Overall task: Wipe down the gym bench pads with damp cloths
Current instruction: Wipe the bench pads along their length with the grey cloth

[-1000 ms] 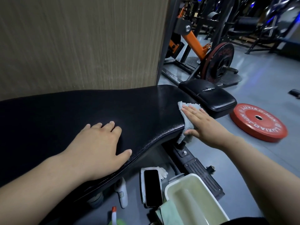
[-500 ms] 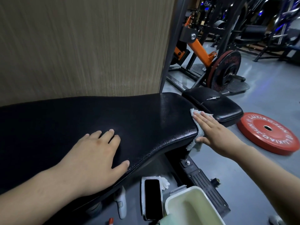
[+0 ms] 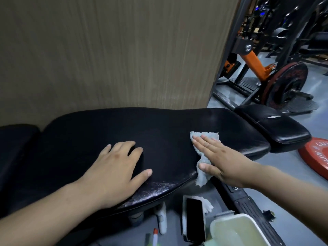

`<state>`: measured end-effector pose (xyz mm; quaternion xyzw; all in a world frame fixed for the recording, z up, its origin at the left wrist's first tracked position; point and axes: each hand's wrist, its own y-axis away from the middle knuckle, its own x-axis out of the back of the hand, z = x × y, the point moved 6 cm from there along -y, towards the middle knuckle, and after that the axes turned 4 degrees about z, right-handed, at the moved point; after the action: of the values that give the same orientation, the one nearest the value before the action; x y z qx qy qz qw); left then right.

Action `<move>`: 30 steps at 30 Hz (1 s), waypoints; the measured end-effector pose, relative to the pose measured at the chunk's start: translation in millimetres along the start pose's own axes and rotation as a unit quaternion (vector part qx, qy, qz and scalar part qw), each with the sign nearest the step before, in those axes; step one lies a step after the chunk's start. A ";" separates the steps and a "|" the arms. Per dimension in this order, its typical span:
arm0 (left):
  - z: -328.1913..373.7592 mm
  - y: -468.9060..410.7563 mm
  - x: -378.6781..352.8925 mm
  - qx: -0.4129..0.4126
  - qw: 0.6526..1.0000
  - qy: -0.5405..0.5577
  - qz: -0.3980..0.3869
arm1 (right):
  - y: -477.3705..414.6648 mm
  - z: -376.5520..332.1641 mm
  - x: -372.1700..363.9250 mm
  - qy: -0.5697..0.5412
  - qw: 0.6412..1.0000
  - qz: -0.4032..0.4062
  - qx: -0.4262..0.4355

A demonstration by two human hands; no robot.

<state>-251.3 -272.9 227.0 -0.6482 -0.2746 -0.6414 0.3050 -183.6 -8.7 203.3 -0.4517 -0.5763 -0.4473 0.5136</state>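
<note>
From my remote seat I take the long bench pad [image 3: 159, 125] as my landmark: black, grained vinyl, glossy along its near edge, running across the middle of the view.

My left hand [image 3: 113, 173] lies flat on its near-left part, fingers straight and slightly spread, holding nothing. My right hand [image 3: 223, 162] is flat too, fingers straight and together, pressing the cloth [image 3: 203, 177] onto the pad's right part. The cloth is pale blue-grey; one end shows past my fingertips on top of the pad and the other hangs over the pad's near edge below my thumb.

A smaller seat pad [image 3: 276, 128] sits just beyond the pad's right end, with a white tear [image 3: 269, 117] in its cover. Another dark cushion [image 3: 16, 139] adjoins the pad's left end. Right behind the pad stands a wood-grain wall panel [image 3: 115, 50].

Below the pad's near edge, on the grey floor [image 3: 287, 162], I see a phone [image 3: 194, 219] face up and a pale tub [image 3: 237, 231] beside it. Right of the pad lies a red weight plate [image 3: 316, 157], and far behind its right end stands a machine with an orange arm [image 3: 255, 63] and a loaded plate [image 3: 287, 84].
</note>
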 end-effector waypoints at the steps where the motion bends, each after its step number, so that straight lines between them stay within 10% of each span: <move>1: -7.9 3.9 1.1 0.007 1.000 -0.001 0.003 | -4.8 -14.1 0.8 -0.004 1.000 -0.005 0.010; 30: -256.3 203.3 14.4 0.184 0.976 -0.007 0.112 | -173.0 -389.8 -10.0 -0.186 0.976 -0.004 0.110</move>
<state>-269.1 -599.8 230.3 -0.6120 -0.3158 -0.5369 0.4873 -279.3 -424.3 212.6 -0.4656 -0.7093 -0.2915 0.4417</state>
